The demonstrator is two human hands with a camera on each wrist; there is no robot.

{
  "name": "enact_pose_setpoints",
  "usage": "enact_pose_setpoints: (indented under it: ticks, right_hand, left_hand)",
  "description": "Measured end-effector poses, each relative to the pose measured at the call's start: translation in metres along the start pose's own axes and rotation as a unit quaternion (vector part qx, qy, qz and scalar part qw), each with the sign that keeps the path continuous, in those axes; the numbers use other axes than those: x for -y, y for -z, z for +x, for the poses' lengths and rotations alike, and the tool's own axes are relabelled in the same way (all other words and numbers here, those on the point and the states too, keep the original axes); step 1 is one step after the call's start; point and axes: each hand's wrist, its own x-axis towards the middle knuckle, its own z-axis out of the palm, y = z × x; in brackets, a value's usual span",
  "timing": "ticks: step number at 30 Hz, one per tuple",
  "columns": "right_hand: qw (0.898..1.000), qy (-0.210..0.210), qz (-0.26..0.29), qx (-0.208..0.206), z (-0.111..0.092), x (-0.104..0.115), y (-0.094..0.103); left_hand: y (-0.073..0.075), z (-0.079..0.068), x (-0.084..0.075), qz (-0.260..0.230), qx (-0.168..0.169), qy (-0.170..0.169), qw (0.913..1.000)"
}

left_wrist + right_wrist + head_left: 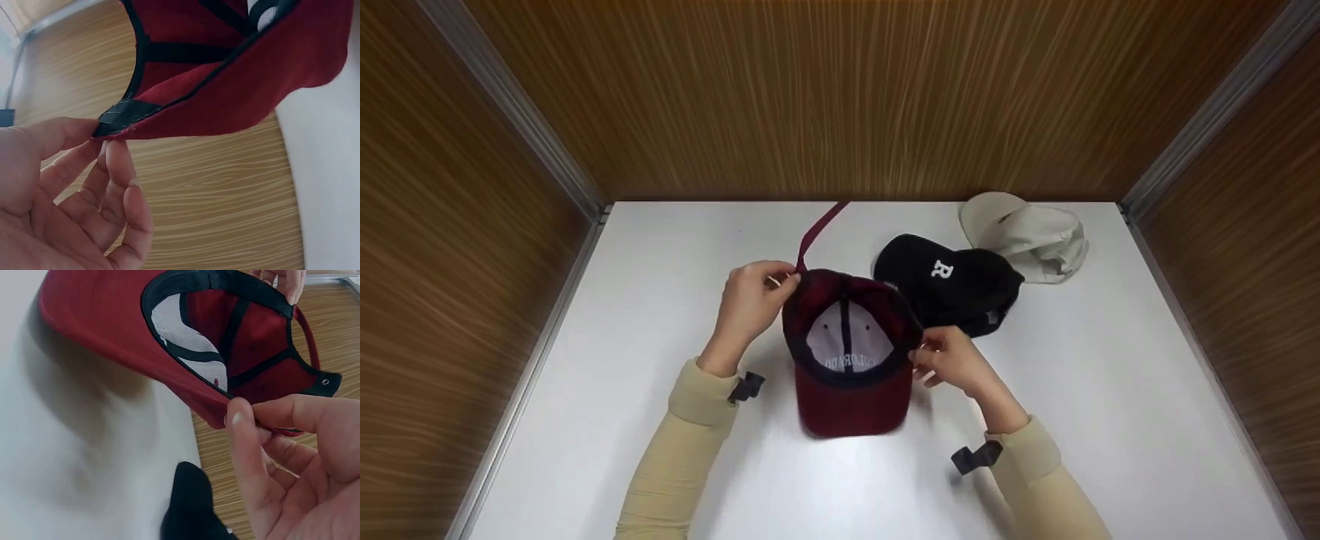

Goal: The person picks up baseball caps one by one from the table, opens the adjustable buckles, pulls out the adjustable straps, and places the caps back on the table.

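A dark red baseball cap (851,411) is held with its hollow inside facing up and its brim toward me. White front lining shows mirrored lettering. At the cap's far left, my left hand (751,300) pinches the back edge between thumb and fingers; the left wrist view shows dark tape (126,114) at that spot. My right hand (958,361) pinches the rim on the right side, by the brim, also seen in the right wrist view. From near my left fingertips a loose red strap (819,231) reaches toward the table's back edge.
Just behind my right hand lies a black cap (971,296) with a white letter R. Farther back right, a cream cap (1039,236) lies beside it. Wood-grain panels (840,97) wall in the white table (675,232) at the back and both sides.
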Motion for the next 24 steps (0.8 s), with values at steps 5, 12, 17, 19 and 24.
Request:
enact_pose_setpoints:
  ticks: [5,12,17,19,24]
  right_hand:
    - [1.0,0.012,-0.001,-0.022,0.004,0.012,0.0]
    - [0.996,0.034,-0.028,-0.079,0.011,0.03,-0.001]
    - [0.991,0.055,-0.023,-0.116,0.018,0.038,-0.001]
    - [0.99,0.057,-0.008,-0.126,0.022,0.04,-0.002]
    - [0.986,0.062,0.02,-0.155,0.033,0.042,-0.005]
  left_hand:
    - [0.009,0.0,-0.014,-0.002,-0.018,-0.02,0.9996]
    - [0.02,0.003,-0.026,-0.027,-0.059,-0.051,0.9966]
    - [0.023,0.006,-0.029,-0.049,-0.096,-0.072,0.9915]
    - [0.022,0.008,-0.028,-0.057,-0.107,-0.079,0.9894]
    - [0.018,0.009,-0.024,-0.069,-0.124,-0.104,0.9845]
